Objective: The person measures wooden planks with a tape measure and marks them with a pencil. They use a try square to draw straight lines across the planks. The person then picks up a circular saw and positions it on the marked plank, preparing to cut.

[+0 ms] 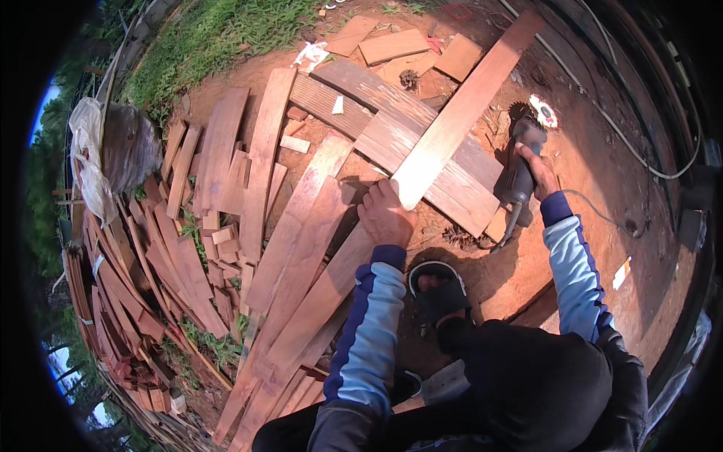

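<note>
My right hand [538,172] is wrapped round the dark body of an angle grinder [520,162], which points away from me over the dirt. A dark toothed disc [518,111] shows at its far end, beside a round white and red piece [544,111]; whether that piece belongs to the tool I cannot tell. My left hand [388,216] grips the near end of a long reddish plank [467,113]. This plank slants away to the upper right, lying across wider weathered boards [429,162]. Sunlight glares on its near end.
Many loose planks [301,241] lie piled on my left. Short board offcuts [395,47] lie at the far side, near grass [226,45]. A cord [595,207] trails right from the grinder; a pale hose [633,147] curves beyond it. My sandalled foot [438,290] stands close by.
</note>
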A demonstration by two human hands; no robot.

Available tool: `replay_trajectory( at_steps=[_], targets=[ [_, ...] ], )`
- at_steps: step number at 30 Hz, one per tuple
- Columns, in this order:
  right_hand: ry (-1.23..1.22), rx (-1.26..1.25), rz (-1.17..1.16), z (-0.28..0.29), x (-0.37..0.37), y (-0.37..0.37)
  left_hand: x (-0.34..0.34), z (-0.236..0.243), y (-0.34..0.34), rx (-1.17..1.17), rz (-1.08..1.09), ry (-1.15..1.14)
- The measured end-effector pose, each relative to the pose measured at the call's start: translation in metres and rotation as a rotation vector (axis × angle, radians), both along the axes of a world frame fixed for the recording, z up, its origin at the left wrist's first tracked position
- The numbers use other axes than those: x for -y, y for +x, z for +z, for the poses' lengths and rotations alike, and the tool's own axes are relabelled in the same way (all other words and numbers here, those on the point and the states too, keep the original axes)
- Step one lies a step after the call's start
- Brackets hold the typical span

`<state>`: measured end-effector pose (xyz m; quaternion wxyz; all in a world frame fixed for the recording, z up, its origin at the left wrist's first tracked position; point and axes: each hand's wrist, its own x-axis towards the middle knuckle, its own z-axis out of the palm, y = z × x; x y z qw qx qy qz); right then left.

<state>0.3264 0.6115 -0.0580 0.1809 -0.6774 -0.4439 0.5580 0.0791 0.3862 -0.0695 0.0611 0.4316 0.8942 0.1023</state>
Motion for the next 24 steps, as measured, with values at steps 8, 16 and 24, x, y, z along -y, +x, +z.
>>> replay_trajectory(
  at_steps=[8, 16, 24],
  targets=[
    [-0.031, 0.022, -0.002, 0.003, -0.001, -0.003, -0.005, 0.006, -0.001, 0.025, 0.014, 0.024],
    [-0.023, -0.002, -0.029, 0.01, 0.003, -0.007, 0.0, 0.002, -0.001, -0.022, -0.007, 0.054],
    [-0.007, -0.021, 0.009, 0.016, 0.008, -0.009, -0.003, 0.007, -0.007, 0.088, -0.044, 0.095]
  ],
)
